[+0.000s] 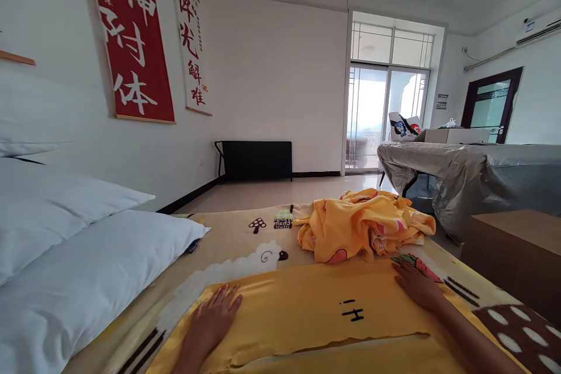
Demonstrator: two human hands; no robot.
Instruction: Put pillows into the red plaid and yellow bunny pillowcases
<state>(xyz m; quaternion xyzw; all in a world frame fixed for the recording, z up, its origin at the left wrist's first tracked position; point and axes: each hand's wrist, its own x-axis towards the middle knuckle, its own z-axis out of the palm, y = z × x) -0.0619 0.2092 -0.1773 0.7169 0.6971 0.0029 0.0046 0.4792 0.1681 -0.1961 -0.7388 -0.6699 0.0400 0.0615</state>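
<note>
A yellow pillowcase printed with "Hi" lies spread flat in front of me, with a long open slit across its near part. My left hand rests flat on its left side, fingers apart. On the far right corner lies my right hand, also flat with fingers stretched out, beside a printed carrot. Just beyond the pillowcase sits a crumpled heap of orange patterned fabric. Under both is a beige blanket printed with a sheep and mushrooms.
White pillows are stacked at the left. A brown box stands at the right edge, with a plastic-covered table behind it. A folded black table leans by the far wall.
</note>
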